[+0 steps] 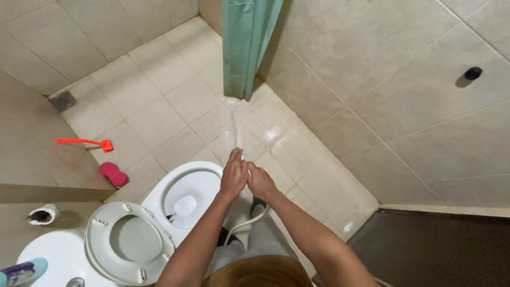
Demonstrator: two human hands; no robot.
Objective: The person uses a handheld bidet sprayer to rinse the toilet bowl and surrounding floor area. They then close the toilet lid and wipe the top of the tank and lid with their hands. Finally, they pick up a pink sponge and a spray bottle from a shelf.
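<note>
Hands clasped together at centre, left hand (234, 175) and right hand (260, 182) with fingers curled tight around a spray hose (245, 223), aimed toward twelve o'clock so water (237, 133) lands on the floor tiles (159, 117), clear of the toilet (186, 196) at eight o'clock.

Hands (247, 178) over floor (159, 117), toilet (183, 199) left

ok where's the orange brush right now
In the head view the orange brush lies at the left on the tiled floor, just above the pink sponge, left of the toilet bowl.

Green curtain (245, 42), white toilet (183, 183), beige tiled floor (159, 106) (orange brush (85, 142), pink sponge (113, 174))
</note>
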